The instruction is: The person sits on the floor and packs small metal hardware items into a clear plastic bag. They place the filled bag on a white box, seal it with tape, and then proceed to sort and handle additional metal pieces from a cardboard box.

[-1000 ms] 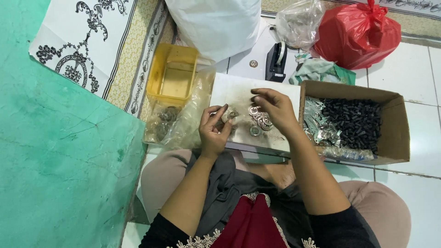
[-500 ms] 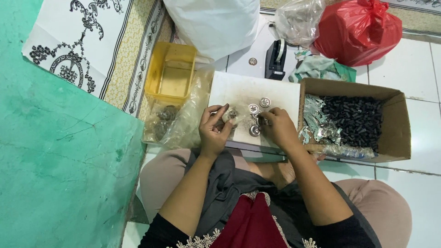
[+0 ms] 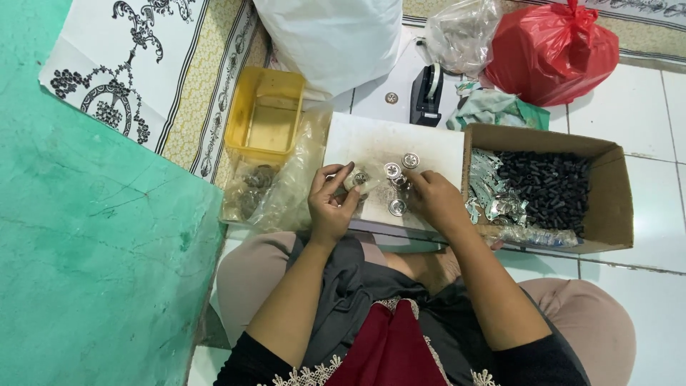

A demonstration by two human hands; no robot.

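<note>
Two hands at the white board's (image 3: 371,143) near edge — left hand (image 3: 330,204) pinching a metal disc (image 3: 361,178), right hand (image 3: 436,202) grasping another.

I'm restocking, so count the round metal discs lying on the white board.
3 lie clear on the white board: one metal disc farthest back, one beside it, one nearest. The left hand pinches another; the right hand may hide more.

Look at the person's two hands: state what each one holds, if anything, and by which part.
Left hand pinches a small round metal piece by its edge. Right hand rests among the metal discs; its hold cannot be told.
</note>
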